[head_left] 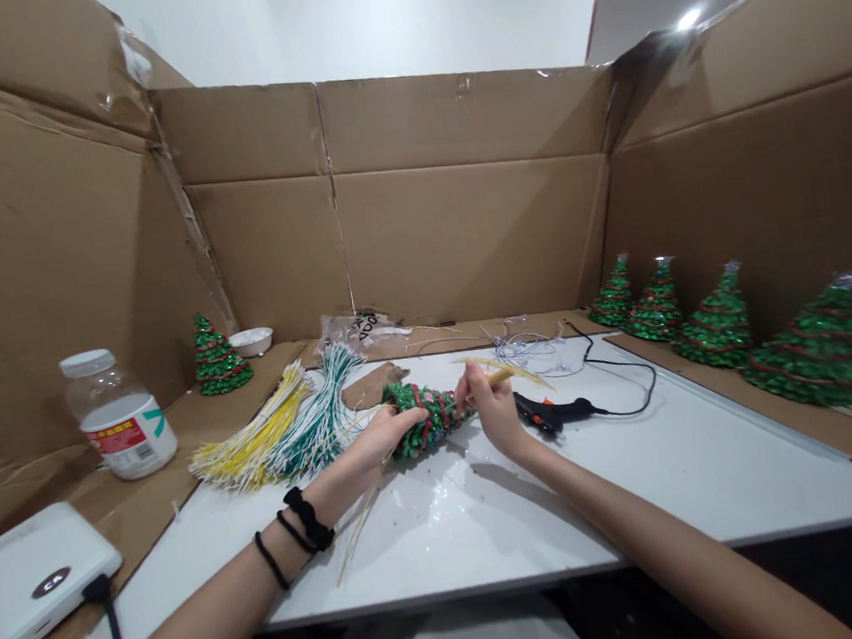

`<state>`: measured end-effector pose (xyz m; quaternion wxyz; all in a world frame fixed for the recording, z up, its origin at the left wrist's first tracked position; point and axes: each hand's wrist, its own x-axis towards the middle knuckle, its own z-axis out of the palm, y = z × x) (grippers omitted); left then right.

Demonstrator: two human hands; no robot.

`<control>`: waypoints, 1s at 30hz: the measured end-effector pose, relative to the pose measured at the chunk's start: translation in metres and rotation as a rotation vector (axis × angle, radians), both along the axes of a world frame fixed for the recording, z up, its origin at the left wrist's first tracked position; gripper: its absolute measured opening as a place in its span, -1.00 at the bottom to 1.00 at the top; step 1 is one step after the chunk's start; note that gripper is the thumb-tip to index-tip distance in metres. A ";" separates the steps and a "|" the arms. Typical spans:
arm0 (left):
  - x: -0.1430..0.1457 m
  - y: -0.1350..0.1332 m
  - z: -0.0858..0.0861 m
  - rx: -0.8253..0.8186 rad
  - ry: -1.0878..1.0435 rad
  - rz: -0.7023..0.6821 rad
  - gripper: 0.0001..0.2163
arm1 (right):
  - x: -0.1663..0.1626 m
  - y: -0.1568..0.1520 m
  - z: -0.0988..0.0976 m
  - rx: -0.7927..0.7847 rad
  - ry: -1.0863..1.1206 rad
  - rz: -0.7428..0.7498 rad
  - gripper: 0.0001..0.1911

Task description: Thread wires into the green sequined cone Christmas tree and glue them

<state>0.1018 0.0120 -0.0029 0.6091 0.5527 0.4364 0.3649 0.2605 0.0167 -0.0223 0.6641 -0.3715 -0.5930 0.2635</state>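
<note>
My left hand (pixel 388 434) is wrapped around a small green Christmas tree (pixel 418 431) with red trim, lying on its side over the white board. The tree's tip points right, toward my right hand (pixel 488 404). Between the closed fingers of that hand is a thin yellowish stick (pixel 502 376), close to the tip; what kind of tool it is I cannot make out. Pale yellow strands (pixel 360 532) hang below my left hand. Just right of my right hand lies a black glue gun (pixel 552 413) with an orange trigger.
Bundles of yellow ties (pixel 257 441) and green ties (pixel 322 420) lie left. Several finished trees (pixel 717 322) line the right; another tree (pixel 216 355) stands left near a white bowl (pixel 251 341). A jar (pixel 123 419) and white box (pixel 40 578) sit left. Cardboard walls (pixel 463 236) enclose the board.
</note>
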 end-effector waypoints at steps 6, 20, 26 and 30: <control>-0.001 0.003 -0.004 0.025 -0.012 -0.008 -0.69 | 0.000 0.001 -0.001 0.006 0.001 0.010 -0.41; -0.003 0.005 -0.005 0.019 -0.012 -0.013 -0.65 | 0.001 0.000 0.000 -0.004 -0.030 0.025 -0.41; -0.003 0.006 -0.007 0.031 0.043 0.025 -0.65 | -0.001 -0.001 0.001 -0.016 -0.038 0.001 -0.41; -0.003 0.006 -0.007 0.031 0.036 0.019 -0.64 | -0.001 -0.002 0.002 -0.016 -0.043 0.009 -0.41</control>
